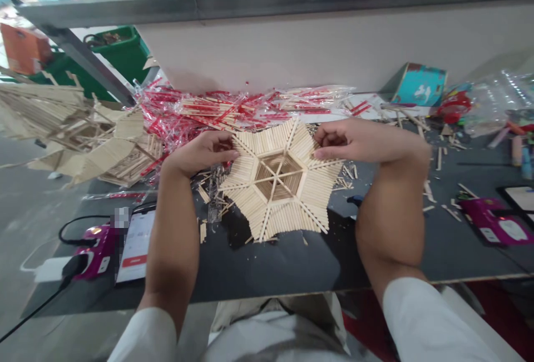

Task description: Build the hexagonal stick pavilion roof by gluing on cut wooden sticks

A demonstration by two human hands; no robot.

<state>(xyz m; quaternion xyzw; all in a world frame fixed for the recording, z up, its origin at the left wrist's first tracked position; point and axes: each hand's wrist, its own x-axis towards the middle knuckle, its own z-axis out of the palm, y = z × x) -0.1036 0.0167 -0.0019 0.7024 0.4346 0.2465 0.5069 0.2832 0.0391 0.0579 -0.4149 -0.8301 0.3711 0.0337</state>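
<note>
A star-shaped piece built from thin wooden sticks (287, 214) is held over the dark table, with a deep hexagonal hollow at its middle crossed by sticks. My left hand (211, 150) pinches its upper left edge between thumb and curled fingers. On the upper right side, my right hand (334, 140) grips the edge in the same way, thumb toward me. Cut stick ends (203, 233) lie scattered around and beneath the piece. A small clear plastic box (215, 195) sits near my left wrist.
Red-and-clear wrapped chopsticks (225, 107) are heaped along the wall. Another stick structure (95, 145) stands at the left. A phone (137, 245) and purple power strip (97, 245) lie at the left front; a second purple strip (494, 220) is at right. A turquoise paper cup (420, 87) lies tipped behind.
</note>
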